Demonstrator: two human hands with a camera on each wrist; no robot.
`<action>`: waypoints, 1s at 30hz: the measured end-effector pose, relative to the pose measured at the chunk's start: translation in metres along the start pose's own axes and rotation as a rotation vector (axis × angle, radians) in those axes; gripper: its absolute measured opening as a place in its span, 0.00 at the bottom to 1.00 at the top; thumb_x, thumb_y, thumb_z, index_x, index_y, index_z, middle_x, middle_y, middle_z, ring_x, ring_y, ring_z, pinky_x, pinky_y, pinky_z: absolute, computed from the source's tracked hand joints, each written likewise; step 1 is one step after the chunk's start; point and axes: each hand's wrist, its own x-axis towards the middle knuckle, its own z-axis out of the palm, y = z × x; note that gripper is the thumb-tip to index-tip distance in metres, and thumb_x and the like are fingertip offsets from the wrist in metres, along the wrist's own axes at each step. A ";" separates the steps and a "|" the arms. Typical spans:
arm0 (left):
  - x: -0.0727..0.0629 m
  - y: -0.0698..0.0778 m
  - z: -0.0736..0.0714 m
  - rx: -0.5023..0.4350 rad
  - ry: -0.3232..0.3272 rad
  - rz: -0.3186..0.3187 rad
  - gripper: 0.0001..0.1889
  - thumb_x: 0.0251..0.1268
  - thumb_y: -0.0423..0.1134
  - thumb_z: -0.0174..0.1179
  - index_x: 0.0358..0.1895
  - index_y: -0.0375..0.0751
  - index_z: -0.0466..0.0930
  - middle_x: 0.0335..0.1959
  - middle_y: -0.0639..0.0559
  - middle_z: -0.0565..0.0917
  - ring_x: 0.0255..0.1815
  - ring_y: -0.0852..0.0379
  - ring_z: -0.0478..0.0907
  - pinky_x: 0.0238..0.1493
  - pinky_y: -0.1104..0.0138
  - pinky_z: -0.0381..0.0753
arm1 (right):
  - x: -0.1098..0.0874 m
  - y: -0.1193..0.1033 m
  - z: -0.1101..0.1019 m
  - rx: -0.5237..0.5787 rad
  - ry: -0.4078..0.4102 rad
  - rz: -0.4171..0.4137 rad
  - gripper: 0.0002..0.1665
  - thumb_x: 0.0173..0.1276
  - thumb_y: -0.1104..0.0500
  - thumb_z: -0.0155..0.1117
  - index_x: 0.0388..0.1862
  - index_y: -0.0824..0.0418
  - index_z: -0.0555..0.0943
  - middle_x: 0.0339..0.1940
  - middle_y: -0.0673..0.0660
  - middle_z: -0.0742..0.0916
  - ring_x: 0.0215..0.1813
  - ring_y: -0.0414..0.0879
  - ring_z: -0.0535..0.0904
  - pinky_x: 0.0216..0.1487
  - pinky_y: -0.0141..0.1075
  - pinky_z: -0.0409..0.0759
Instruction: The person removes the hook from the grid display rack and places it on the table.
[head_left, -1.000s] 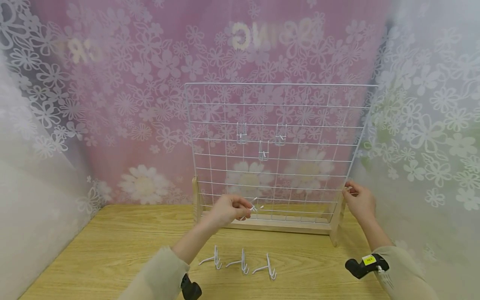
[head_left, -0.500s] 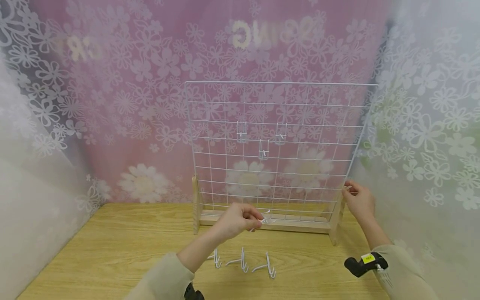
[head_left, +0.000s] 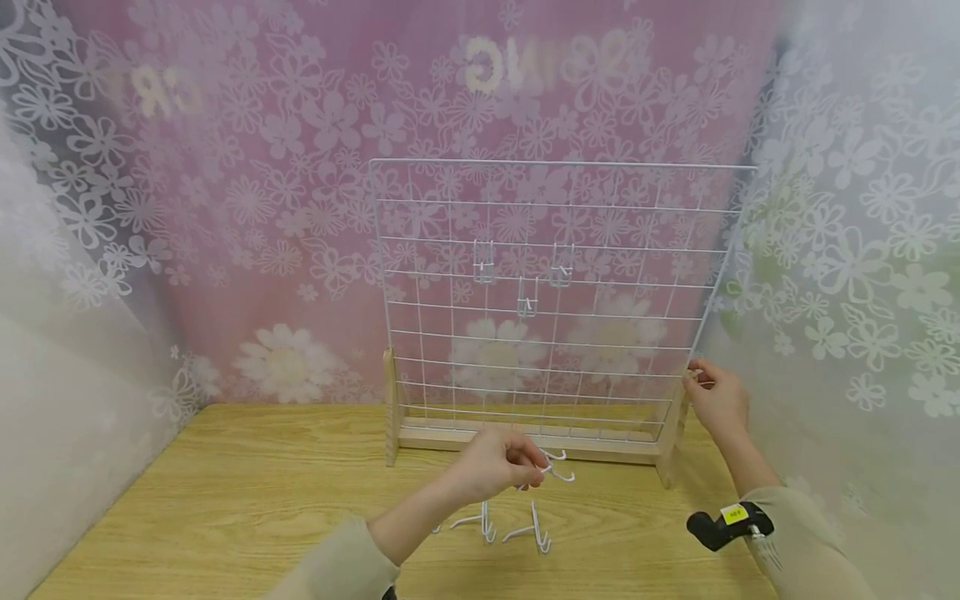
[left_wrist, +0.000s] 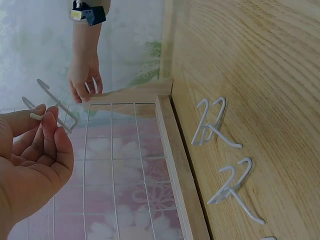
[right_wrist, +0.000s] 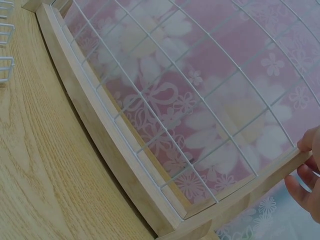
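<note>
My left hand (head_left: 498, 467) pinches a white wire hook (left_wrist: 60, 103) between thumb and fingers, prongs pointing right, in front of the stand's base. At the right side, my right hand (head_left: 720, 404) grips the wooden upright (head_left: 677, 421) of the stand, thumb on the near face and fingers behind it in the right wrist view. The stand holds up a white wire grid panel (head_left: 562, 163). Three hooks hang on it: a left hook (head_left: 483, 267), a right hook (head_left: 561, 271) and a lower middle hook (head_left: 527, 307).
On the wooden table (head_left: 285, 492) lie a middle hook (head_left: 486, 525) and a right-hand hook (head_left: 537, 532). A third hook beside them is mostly hidden by my left forearm. A pink floral curtain (head_left: 285, 208) hangs behind, with pale sheets at both sides.
My left hand has moved right and down, toward me, carrying the hook, which has turned in the fingers' grip. My right hand keeps its place on the upright.
</note>
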 end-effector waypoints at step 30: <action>-0.022 -0.049 0.040 0.069 -0.141 -0.020 0.03 0.52 0.27 0.64 0.30 0.36 0.82 0.17 0.57 0.79 0.18 0.67 0.71 0.24 0.75 0.74 | -0.001 -0.001 -0.001 0.010 -0.010 0.017 0.13 0.66 0.63 0.55 0.45 0.70 0.77 0.36 0.68 0.81 0.39 0.61 0.77 0.34 0.42 0.70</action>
